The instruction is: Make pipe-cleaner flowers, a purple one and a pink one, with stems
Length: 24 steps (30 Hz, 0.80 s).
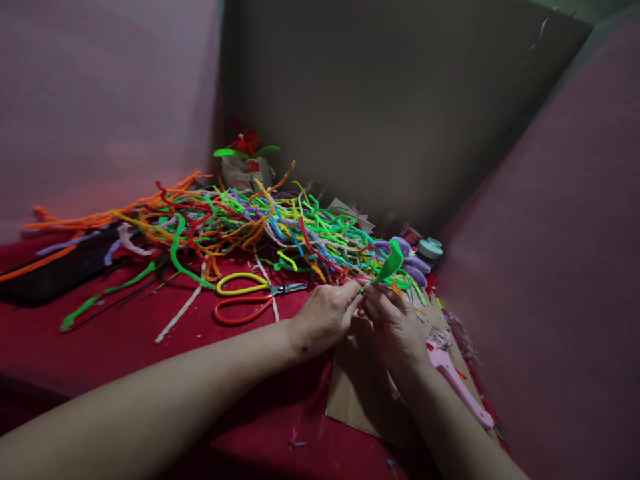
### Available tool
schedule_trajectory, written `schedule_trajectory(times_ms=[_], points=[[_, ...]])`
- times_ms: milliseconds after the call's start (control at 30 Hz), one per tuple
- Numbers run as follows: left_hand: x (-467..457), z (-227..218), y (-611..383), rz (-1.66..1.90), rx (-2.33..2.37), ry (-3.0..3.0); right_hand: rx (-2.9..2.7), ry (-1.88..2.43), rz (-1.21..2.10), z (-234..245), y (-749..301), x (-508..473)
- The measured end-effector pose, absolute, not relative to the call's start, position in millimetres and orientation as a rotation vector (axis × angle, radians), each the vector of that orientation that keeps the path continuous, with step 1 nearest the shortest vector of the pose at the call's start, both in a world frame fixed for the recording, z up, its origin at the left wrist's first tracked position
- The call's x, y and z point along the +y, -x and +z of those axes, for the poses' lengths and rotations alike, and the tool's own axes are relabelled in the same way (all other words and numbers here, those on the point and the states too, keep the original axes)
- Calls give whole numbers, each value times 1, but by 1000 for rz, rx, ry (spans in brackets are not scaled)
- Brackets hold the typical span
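Observation:
My left hand [327, 313] and my right hand [395, 323] meet over a brown cardboard sheet [357, 393]. Both pinch the stem of a small pipe-cleaner flower. Its green leaf [391, 262] stands up between the fingertips, and its purple petals [414, 261] point to the right just beyond. The fingers of both hands are closed round the stem.
A big tangle of coloured pipe cleaners [240, 223] covers the red cloth [150, 333] behind my hands. Scissors [250, 299] with one yellow and one orange handle lie left of my left hand. A pink tool [457, 383] lies by my right wrist. A finished red flower [245, 147] stands at the back.

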<state>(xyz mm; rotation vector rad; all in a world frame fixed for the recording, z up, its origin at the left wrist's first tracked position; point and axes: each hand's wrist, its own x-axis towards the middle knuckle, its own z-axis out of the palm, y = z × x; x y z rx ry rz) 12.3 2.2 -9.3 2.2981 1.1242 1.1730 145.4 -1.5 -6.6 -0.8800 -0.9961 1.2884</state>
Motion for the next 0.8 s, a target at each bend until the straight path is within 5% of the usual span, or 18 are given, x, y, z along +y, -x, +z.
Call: schedule_trajectory(times_ms=[800], points=[[7, 7, -9, 886, 370, -965, -1257, 813, 1216, 0, -153, 4]])
